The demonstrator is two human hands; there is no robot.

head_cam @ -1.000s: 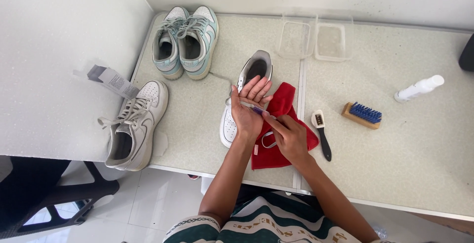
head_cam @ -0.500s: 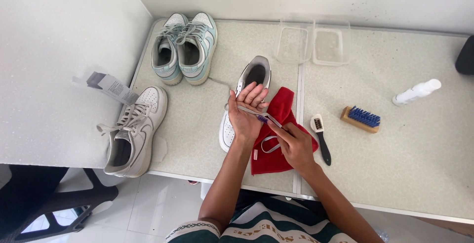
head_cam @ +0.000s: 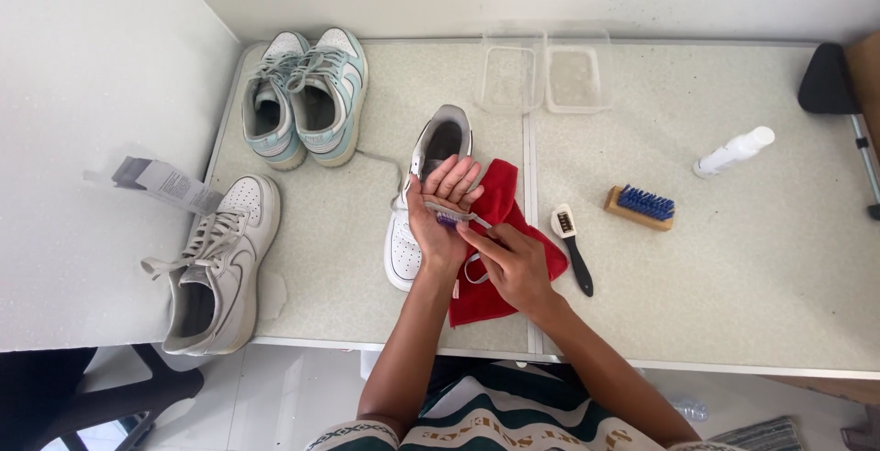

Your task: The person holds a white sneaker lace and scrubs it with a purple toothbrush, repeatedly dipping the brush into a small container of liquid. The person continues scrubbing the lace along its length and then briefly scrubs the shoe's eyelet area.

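Hands (head_cam: 440, 222) lower now; four shoes (head_cam: 302, 93), three brushes (head_cam: 639, 206).

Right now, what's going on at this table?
A person's right hand holds a small clear-handled brush with its bristles against the open palm of the left hand, above a white laceless sneaker and crumpled red cloth. A wooden blue-bristled brush and white spray bottle lie untouched to the right.

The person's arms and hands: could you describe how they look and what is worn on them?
Both arms are bare up to the picture's lower edge, with no sleeves or gloves. The left hand and the right hand show no rings, watch or bracelet.
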